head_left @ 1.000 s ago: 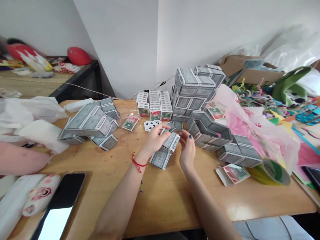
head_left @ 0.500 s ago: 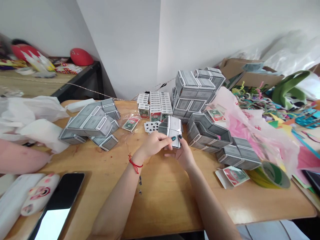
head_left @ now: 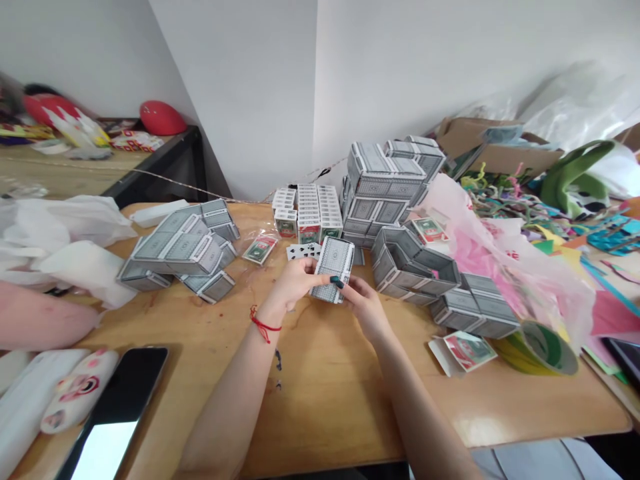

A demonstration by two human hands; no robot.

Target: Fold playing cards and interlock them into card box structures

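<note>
Both hands grip a block of grey-backed playing cards [head_left: 333, 257] above the middle of the table. My left hand [head_left: 294, 285] closes on its left side, with the thumb across the front. On the lower right, my right hand [head_left: 367, 308] pinches the edge, its thumb close to the left one. Just behind lie several loose playing cards [head_left: 300, 251], face up. To the right stands an open, hollow ring of folded cards [head_left: 407, 273], beside a tall stack of card blocks [head_left: 383, 190]. Rows of boxed card decks [head_left: 309, 217] stand at the back.
On the left are a folded-card structure [head_left: 183, 247], a phone [head_left: 120, 400] and another person's arm [head_left: 45, 317]. A single card box [head_left: 260, 249] lies mid-left. At right sit a card block [head_left: 475, 307], an opened card box [head_left: 467, 351], a tape roll [head_left: 540, 348] and pink plastic [head_left: 530, 280].
The card block has turned so that its patterned face shows more fully, and it sits slightly further left. My left hand has shifted left, its thumb now lying across the block.
</note>
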